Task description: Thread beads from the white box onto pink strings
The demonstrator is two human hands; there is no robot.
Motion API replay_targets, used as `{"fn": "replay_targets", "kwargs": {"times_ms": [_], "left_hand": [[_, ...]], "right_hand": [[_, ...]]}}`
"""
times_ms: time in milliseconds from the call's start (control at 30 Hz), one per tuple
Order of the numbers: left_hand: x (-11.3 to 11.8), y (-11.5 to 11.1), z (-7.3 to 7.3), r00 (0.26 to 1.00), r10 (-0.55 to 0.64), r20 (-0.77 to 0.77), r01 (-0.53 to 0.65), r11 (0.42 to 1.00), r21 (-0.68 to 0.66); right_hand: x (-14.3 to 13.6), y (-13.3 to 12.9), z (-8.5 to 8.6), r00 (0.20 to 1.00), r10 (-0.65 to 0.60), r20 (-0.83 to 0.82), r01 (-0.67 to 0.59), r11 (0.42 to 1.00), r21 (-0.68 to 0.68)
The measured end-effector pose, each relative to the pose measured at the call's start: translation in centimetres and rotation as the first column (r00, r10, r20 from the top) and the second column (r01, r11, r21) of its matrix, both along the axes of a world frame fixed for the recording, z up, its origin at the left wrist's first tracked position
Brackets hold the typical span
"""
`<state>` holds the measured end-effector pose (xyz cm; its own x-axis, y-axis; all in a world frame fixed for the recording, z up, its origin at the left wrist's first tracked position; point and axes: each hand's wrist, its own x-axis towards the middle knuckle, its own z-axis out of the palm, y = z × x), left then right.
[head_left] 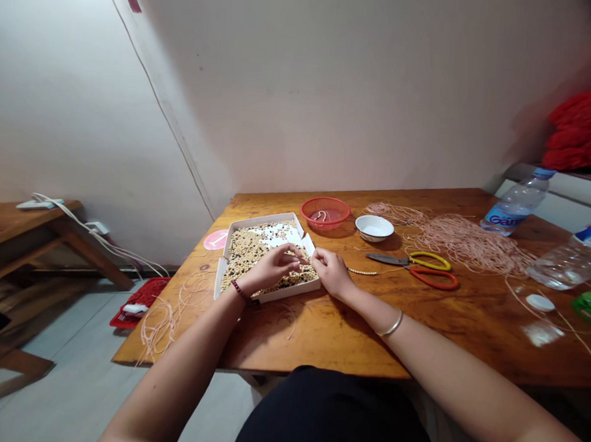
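Observation:
A shallow white box on the wooden table holds a layer of small cream and black beads. Over its front right part is my left hand, with thumb and fingers brought together; anything pinched between them is too small to make out. My right hand is closed at the box's right edge, close to the left fingertips. Out of it, to the right, runs a beaded string with a row of pale beads, trailing thin cord across the table.
Behind the box are a red mesh basket and a white bowl. Scissors lie to the right, before a heap of pink cord. Plastic bottles stand farther right. Loose cord hangs at the front left edge.

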<state>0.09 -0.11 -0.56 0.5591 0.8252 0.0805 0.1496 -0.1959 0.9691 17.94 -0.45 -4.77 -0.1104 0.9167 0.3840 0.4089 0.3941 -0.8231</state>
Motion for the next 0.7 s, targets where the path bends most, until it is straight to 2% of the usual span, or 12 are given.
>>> {"fn": "replay_targets", "kwargs": {"times_ms": [400, 700], "left_hand": [[-0.05, 0.08, -0.4, 0.998, -0.062, -0.03, 0.063, 0.998, 0.006], [-0.15, 0.23, -0.81, 0.995, -0.043, -0.092, 0.046, 0.998, 0.031]], "right_hand": [[-0.03, -0.1, -0.07, 0.999, 0.021, 0.041, -0.021, 1.0, -0.002], [-0.05, -0.61, 0.33, 0.992, 0.021, 0.126, -0.023, 1.0, 0.013]]}}
